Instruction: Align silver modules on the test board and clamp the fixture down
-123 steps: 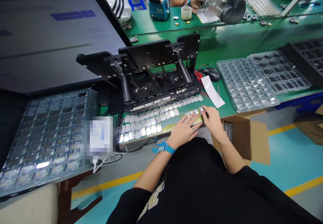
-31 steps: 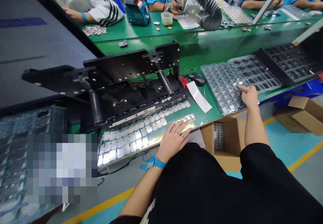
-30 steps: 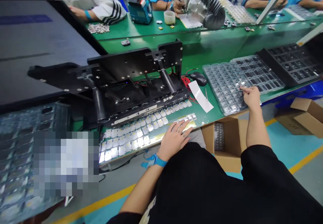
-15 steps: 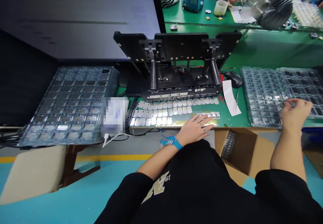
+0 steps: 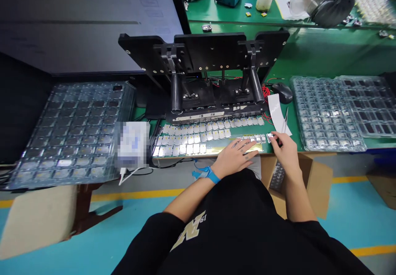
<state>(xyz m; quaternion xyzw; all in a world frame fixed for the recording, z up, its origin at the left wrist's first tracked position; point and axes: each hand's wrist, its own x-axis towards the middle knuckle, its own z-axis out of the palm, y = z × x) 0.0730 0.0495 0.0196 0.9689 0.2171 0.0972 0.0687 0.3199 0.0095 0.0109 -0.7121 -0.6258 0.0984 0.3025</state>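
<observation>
My left hand (image 5: 237, 156) lies palm down at the bench's front edge, fingers stretched out over a yellowish strip (image 5: 213, 148). Just past its fingertips runs a row of small silvery square parts (image 5: 259, 138). My right hand (image 5: 286, 149) is beside the right end of that row, thumb and fingers pinching a similar small square part (image 5: 269, 136). Tweezers (image 5: 286, 116) and a curved white paper strip (image 5: 277, 112) are just beyond this hand. Rows of flat silvery pieces with yellow dots (image 5: 188, 138) lie to the left, in front of a black fixture (image 5: 213, 52).
Clear plastic trays of parts stand at left (image 5: 77, 122) and right (image 5: 324, 114), with another tray (image 5: 371, 105) beyond. A mouse (image 5: 283, 92), a monitor (image 5: 93, 27) and a white box (image 5: 136, 143) flank the fixture. Below the edge is an open cardboard box (image 5: 318, 184).
My right hand has come left from the right-hand tray to the end of the row, with a small square part in its pinch. My left hand stays at the strip. The view has shifted slightly.
</observation>
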